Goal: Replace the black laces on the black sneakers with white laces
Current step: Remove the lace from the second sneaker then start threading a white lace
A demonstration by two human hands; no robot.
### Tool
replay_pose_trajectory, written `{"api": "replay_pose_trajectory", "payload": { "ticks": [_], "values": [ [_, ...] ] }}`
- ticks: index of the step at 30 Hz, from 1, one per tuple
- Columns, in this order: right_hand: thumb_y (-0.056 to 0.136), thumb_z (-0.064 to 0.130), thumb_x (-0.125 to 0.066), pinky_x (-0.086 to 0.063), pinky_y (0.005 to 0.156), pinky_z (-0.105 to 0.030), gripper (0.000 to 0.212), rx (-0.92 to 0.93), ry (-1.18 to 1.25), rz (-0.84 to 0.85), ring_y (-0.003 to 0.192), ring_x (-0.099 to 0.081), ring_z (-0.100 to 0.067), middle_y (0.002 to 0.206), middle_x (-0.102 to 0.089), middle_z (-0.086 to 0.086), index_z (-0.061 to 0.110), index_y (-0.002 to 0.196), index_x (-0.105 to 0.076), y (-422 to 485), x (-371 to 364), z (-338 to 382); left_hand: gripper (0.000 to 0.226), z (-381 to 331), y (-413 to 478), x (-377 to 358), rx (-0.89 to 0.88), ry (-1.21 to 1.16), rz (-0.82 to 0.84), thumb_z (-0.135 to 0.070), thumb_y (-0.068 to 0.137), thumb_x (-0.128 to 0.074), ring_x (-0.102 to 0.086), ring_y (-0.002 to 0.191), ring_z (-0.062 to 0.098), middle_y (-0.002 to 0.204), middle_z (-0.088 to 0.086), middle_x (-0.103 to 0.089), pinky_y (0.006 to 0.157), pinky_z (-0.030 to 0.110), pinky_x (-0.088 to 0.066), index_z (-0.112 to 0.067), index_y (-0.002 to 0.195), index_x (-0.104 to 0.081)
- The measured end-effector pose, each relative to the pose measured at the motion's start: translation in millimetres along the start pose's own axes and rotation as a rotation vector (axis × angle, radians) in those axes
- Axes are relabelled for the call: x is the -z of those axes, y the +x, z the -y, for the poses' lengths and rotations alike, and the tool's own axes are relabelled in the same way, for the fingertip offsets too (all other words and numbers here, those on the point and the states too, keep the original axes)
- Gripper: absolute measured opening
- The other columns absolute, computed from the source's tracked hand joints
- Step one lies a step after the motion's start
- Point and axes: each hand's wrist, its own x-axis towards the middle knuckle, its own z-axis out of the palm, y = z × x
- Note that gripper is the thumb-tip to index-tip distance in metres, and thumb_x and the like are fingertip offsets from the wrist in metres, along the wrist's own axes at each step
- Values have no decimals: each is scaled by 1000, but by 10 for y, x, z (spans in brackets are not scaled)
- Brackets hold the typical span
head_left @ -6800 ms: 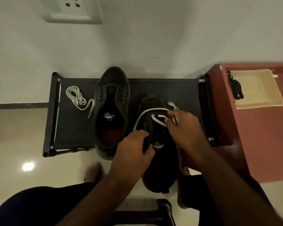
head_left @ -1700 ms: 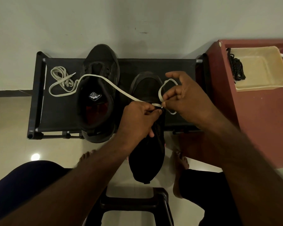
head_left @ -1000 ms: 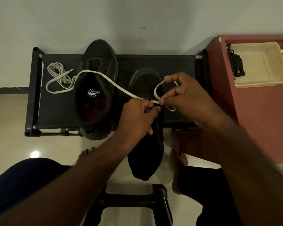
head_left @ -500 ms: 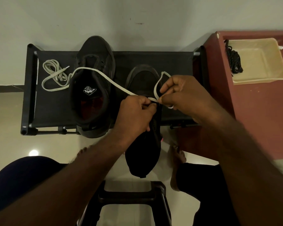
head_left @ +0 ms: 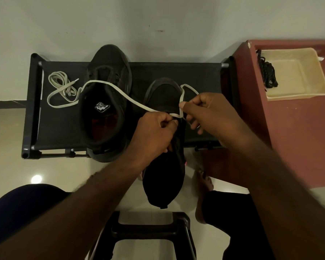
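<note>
A low black shoe rack [head_left: 60,128] is seen against a pale wall, with a red-brown desk [head_left: 298,137] just beside it on the right and the top of a black stool [head_left: 150,229] at the bottom edge. A bare foot [head_left: 204,182] is visible on the tiled floor between the rack and the stool. The eyelets and tongue of the near sneaker [head_left: 163,175] are hidden by the two hands and forearms.

A beige tray [head_left: 308,91] is set on the desk. The black laces [head_left: 267,74] are bunched at its left side and partly draped over the rim.

On the rack, an unlaced sneaker [head_left: 109,59] is stood with its toe to the wall, and a coiled white lace [head_left: 61,81] is laid to its left. The near sneaker is placed with its toe on the rack and its heel hanging past the front rail.

A white lace [head_left: 139,103] is stretched across the unlaced sneaker's opening to the hands. It is pinched over the near sneaker by the curled fingers and thumb of the left hand [head_left: 154,132]. A loop of it, rising over the toe, is held between thumb and forefinger of the right hand [head_left: 210,113], whose other fingers are loosely bent.
</note>
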Motion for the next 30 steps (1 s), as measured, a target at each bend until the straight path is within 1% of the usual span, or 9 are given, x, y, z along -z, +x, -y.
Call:
{"api": "replay_pose_trajectory", "payload": {
  "ticks": [3,6,8,12,16,19,22,25,30],
  "values": [
    [92,25,-71,-46,45,-19,16,15,4,-10,51,-61,-7,66,-68,-3,12,82,-68,13,-59,-17,11,-8,-14,12,-1,-13,31,-16,96,-61,-61,47,13,66,5,-70,42,20,-45,-13,90,-71],
    [91,22,-71,-46,45,-17,14,7,-32,63,51,-61,-6,65,-67,-2,13,81,-68,13,-47,-26,11,-6,-20,18,-3,-29,37,-15,95,-62,-62,47,15,65,8,-70,41,21,-45,-13,88,-71],
    [92,24,-70,-47,47,-17,14,-5,-39,103,54,-61,-5,67,-67,1,13,83,-68,7,-23,-23,14,0,-22,11,0,-27,25,-15,96,-61,-61,46,16,64,9,-69,41,22,-45,-12,87,-71],
    [94,33,-67,-49,48,-20,24,-13,-18,66,55,-64,-8,71,-70,-2,11,85,-69,-2,11,-26,20,0,4,6,16,-21,-2,-17,99,-55,-60,48,15,60,2,-66,44,22,-47,-14,85,-70],
    [88,40,-73,-49,44,-22,32,3,-160,123,54,-66,-16,68,-70,-8,9,81,-70,-18,-21,-36,22,2,22,8,30,-34,-6,-18,100,-53,-60,50,17,68,12,-67,45,24,-47,-12,87,-71],
    [90,36,-72,-44,44,-16,28,51,-231,90,44,-57,-5,65,-68,-7,9,79,-71,-9,-44,-42,22,8,29,1,36,-23,-22,-17,99,-53,-58,48,13,65,6,-65,45,22,-47,-13,88,-71],
    [91,29,-72,-36,39,-10,26,76,-252,117,39,-53,-2,61,-66,-7,7,77,-72,-14,-30,-29,21,9,30,-1,44,-21,-39,-15,98,-53,-57,46,13,62,4,-64,44,23,-46,-12,87,-71],
    [89,25,-74,-38,40,-10,21,86,-254,129,41,-56,-1,55,-65,0,9,74,-72,-11,-31,-37,23,11,29,-4,38,-21,-55,-17,99,-53,-59,45,15,62,7,-66,43,24,-47,-11,87,-72],
    [90,19,-72,-45,42,-13,17,20,-188,167,50,-66,-8,58,-70,0,12,76,-70,1,-15,-54,20,16,26,-19,23,-34,-55,-19,98,-57,-58,44,15,60,7,-65,41,23,-45,-10,88,-72]
  ]
}}
